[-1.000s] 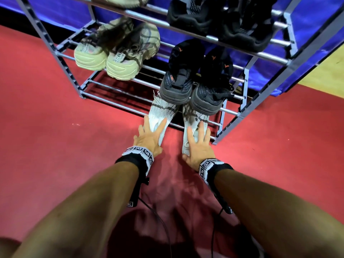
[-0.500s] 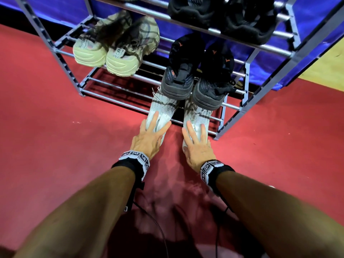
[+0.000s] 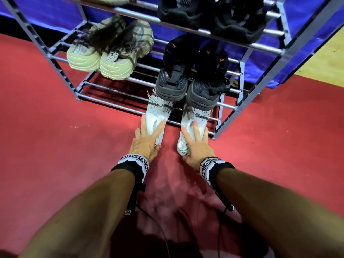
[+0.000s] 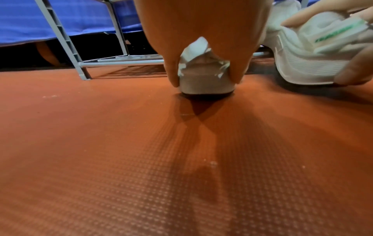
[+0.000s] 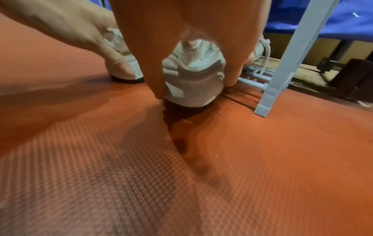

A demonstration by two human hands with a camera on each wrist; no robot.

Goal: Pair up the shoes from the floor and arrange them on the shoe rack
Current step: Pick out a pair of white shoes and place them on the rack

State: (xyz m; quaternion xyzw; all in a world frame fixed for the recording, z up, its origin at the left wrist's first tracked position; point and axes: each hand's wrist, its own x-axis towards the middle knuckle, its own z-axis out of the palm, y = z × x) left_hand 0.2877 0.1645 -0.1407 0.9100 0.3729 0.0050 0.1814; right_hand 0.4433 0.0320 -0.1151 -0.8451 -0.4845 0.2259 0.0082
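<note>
Two white knit shoes lie side by side with their toes on the lowest bars of the grey shoe rack (image 3: 115,105) and their heels on the red floor. My left hand (image 3: 151,131) holds the heel of the left white shoe (image 3: 158,114), thumb on one side and fingers on the other. My right hand (image 3: 194,135) clasps the heel of the right white shoe (image 3: 194,116) the same way. The left wrist view shows that left heel (image 4: 206,81) between thumb and fingers. In the right wrist view the right heel (image 5: 193,89) sits likewise, close to the rack's front leg (image 5: 282,63).
A black pair (image 3: 189,75) on the shelf above overhangs the white shoes' toes. A beige pair (image 3: 109,53) sits to its left, and another black pair (image 3: 210,17) one shelf higher. Blue fabric hangs behind the rack. The lowest shelf's left half (image 3: 104,92) holds no shoes.
Both hands stay on the white shoes' heels and the shoes have barely shifted against the rack. The head view has tilted slightly.
</note>
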